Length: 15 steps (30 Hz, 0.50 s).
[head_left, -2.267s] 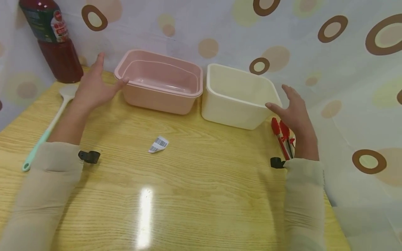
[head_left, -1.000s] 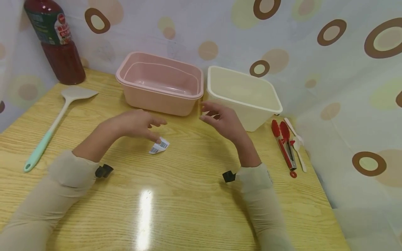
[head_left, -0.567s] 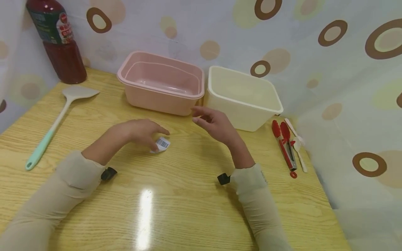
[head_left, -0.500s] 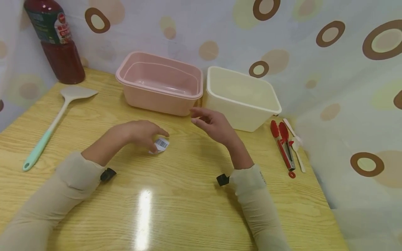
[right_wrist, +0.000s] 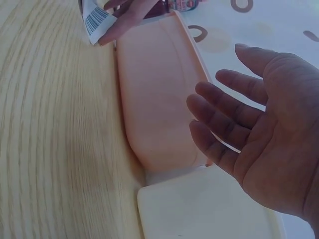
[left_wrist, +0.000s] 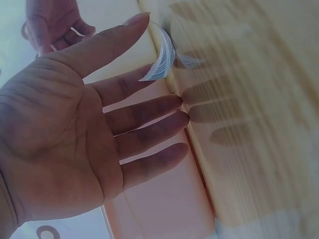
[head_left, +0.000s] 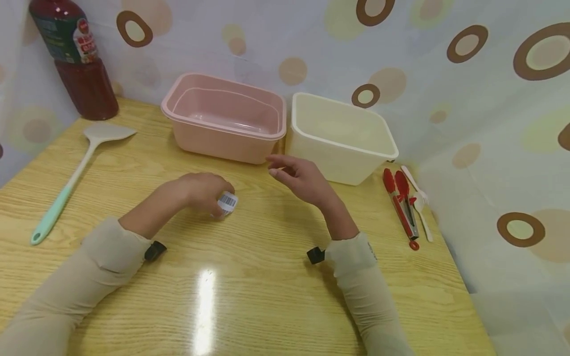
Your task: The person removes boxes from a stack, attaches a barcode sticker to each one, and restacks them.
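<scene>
In the head view my left hand [head_left: 200,194] is low over the table and pinches a small white barcode label [head_left: 228,201] between thumb and forefinger. The left wrist view shows the label [left_wrist: 163,55] bent into a curve between those fingertips, while the other fingers [left_wrist: 149,127] extend loosely. My right hand [head_left: 305,180] hovers in front of the gap between the two bins, its fingers loosely bent and holding nothing. The right wrist view has this hand [right_wrist: 269,119] palm in sight, apart from the pink bin [right_wrist: 154,94].
A pink bin [head_left: 222,141] and a cream bin [head_left: 334,160] stand side by side at the back. To the left are a turner [head_left: 73,183] with a mint handle and a bottle of red liquid [head_left: 86,89]. Red-tipped tongs [head_left: 403,207], a fork [head_left: 414,183] and a spoon [head_left: 423,217] lie right.
Both hands came inward from beside the bins to the table's middle. My left thumb and forefinger then closed on the label, which now bends between them. Lately the right hand has barely moved.
</scene>
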{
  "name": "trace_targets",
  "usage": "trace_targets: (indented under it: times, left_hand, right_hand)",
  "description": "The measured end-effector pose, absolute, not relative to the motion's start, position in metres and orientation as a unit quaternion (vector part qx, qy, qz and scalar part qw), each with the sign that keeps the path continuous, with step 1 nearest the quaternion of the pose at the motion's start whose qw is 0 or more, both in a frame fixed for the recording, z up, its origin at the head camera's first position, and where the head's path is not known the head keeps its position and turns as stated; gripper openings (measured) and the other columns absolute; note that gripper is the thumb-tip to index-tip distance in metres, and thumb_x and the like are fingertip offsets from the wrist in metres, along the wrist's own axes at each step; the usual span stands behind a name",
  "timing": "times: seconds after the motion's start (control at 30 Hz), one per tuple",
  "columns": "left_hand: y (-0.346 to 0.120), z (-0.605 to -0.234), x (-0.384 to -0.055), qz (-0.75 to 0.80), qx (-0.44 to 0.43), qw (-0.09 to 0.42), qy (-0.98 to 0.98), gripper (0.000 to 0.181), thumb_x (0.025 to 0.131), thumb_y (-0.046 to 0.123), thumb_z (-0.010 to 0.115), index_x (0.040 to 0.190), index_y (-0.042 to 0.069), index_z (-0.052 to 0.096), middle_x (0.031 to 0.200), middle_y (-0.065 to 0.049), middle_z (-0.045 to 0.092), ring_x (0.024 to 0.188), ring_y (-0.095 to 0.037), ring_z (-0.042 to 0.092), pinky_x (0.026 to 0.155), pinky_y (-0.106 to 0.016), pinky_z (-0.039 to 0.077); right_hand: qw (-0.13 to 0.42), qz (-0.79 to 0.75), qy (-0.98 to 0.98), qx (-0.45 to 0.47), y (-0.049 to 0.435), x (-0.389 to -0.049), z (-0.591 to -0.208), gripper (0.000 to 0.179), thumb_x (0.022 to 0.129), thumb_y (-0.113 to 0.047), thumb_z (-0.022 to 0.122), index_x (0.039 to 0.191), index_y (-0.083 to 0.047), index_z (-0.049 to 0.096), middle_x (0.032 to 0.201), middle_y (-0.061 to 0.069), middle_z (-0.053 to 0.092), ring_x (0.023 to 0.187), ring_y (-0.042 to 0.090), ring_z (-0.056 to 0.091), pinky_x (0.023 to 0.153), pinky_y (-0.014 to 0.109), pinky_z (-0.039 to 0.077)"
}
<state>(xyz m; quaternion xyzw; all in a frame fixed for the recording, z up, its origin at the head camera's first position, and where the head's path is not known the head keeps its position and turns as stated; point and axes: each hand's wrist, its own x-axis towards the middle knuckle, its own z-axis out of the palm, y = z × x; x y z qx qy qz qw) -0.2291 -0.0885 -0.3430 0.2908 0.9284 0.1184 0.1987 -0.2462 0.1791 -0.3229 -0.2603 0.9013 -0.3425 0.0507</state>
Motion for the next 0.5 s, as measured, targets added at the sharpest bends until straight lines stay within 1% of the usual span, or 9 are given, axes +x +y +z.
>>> trace_targets:
  times: [0.03, 0.1, 0.17, 0.27, 0.4, 0.5]
  left_hand:
    - [-0.0882, -0.3435, -0.2290, 0.116, 0.292, 0.197, 0.929, 0.063, 0.083, 0.028, 0.079, 0.140, 0.011, 0.059, 0.129, -0.012, 0.065, 0.106, -0.025, 0.059, 0.089, -0.046, 0.050]
    - [-0.0877, -0.3438, -0.2289, 0.112, 0.297, 0.192, 0.929, 0.058, 0.082, 0.027, 0.078, 0.136, 0.012, 0.062, 0.123, -0.010, 0.066, 0.102, -0.024, 0.060, 0.085, -0.043, 0.051]
    - [-0.0868, -0.3442, -0.2290, 0.110, 0.304, 0.185, 0.928, 0.050, 0.082, 0.025, 0.077, 0.129, 0.013, 0.066, 0.116, -0.008, 0.067, 0.097, -0.022, 0.060, 0.082, -0.041, 0.051]
    - [-0.0853, -0.3443, -0.2288, 0.110, 0.314, 0.176, 0.926, 0.038, 0.082, 0.024, 0.076, 0.118, 0.014, 0.070, 0.111, -0.006, 0.069, 0.093, -0.021, 0.060, 0.080, -0.039, 0.051]
    - [-0.0837, -0.3440, -0.2273, 0.114, 0.318, 0.174, 0.925, 0.028, 0.086, 0.024, 0.075, 0.112, 0.014, 0.071, 0.109, -0.004, 0.070, 0.093, -0.020, 0.061, 0.080, -0.038, 0.051]
    - [-0.0827, -0.3437, -0.2261, 0.117, 0.322, 0.169, 0.924, 0.018, 0.090, 0.022, 0.070, 0.107, 0.015, 0.073, 0.107, -0.003, 0.071, 0.092, -0.019, 0.061, 0.080, -0.039, 0.052]
  right_hand:
    - [0.051, -0.340, 0.902, -0.261, 0.1786, -0.2461, -0.3233, 0.040, 0.103, -0.033, 0.059, 0.141, -0.019, 0.061, 0.124, 0.002, 0.071, 0.101, 0.016, 0.070, 0.085, 0.036, 0.057]
    - [0.054, -0.337, 0.903, -0.262, 0.1775, -0.2460, -0.3240, 0.040, 0.104, -0.033, 0.059, 0.141, -0.018, 0.061, 0.124, 0.003, 0.071, 0.101, 0.021, 0.071, 0.084, 0.036, 0.057]
    - [0.057, -0.335, 0.903, -0.262, 0.1766, -0.2458, -0.3247, 0.039, 0.104, -0.033, 0.059, 0.140, -0.018, 0.062, 0.123, 0.003, 0.072, 0.101, 0.024, 0.071, 0.083, 0.037, 0.057]
    - [0.061, -0.332, 0.904, -0.261, 0.1755, -0.2456, -0.3258, 0.039, 0.104, -0.033, 0.058, 0.140, -0.018, 0.062, 0.123, 0.003, 0.071, 0.101, 0.029, 0.070, 0.082, 0.037, 0.056]
    - [0.068, -0.329, 0.906, -0.257, 0.1749, -0.2457, -0.3279, 0.039, 0.104, -0.035, 0.058, 0.140, -0.019, 0.062, 0.123, 0.002, 0.071, 0.100, 0.024, 0.070, 0.082, 0.036, 0.056]
    - [0.073, -0.325, 0.908, -0.256, 0.1743, -0.2456, -0.3295, 0.039, 0.104, -0.035, 0.058, 0.139, -0.019, 0.062, 0.123, 0.002, 0.071, 0.099, 0.020, 0.069, 0.082, 0.036, 0.056]
